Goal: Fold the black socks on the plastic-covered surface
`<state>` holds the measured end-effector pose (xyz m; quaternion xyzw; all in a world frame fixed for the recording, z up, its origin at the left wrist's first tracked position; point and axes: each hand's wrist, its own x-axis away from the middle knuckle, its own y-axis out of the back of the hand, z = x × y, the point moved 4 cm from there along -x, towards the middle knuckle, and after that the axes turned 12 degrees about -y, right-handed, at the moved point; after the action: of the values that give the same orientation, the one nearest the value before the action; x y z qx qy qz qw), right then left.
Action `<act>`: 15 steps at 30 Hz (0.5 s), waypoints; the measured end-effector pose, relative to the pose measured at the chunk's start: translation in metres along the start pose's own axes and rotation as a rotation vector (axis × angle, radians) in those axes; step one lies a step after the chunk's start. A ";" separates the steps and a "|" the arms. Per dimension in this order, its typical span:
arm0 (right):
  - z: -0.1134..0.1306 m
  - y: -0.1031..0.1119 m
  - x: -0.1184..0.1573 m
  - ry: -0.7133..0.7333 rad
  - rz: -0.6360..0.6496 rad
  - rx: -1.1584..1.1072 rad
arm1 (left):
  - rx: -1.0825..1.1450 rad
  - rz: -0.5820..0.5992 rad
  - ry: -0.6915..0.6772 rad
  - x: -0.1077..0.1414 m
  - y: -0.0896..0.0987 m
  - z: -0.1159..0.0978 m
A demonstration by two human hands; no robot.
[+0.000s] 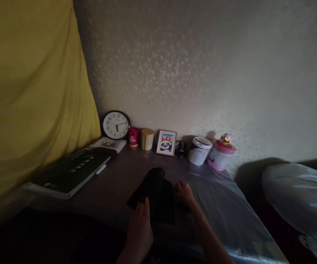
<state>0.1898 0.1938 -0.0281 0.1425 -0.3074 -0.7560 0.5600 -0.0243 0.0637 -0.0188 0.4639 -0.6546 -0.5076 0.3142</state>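
black cloth: on table, between the hands | its raised fold: directed away from the body | left hand: nearer, left edge touched, grip cannot be told | right hand: fingers curled by right edge, hold unclear

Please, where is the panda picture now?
In the head view's centre, the panda picture stands on the table, with the yellow tin left and small black object right.
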 end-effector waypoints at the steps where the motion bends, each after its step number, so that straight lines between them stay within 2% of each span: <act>1: -0.003 -0.001 0.005 -0.027 0.036 -0.027 | 0.005 -0.002 -0.002 0.000 0.001 0.000; 7: 0.004 -0.009 0.029 -0.108 0.201 -0.171 | -0.009 -0.052 -0.031 0.002 0.004 0.000; 15: 0.017 -0.019 0.038 -0.104 0.236 -0.220 | -0.039 -0.080 -0.037 0.002 0.001 0.000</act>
<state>0.1531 0.1672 -0.0225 0.0041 -0.2658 -0.7204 0.6406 -0.0258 0.0623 -0.0178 0.4740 -0.6310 -0.5409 0.2907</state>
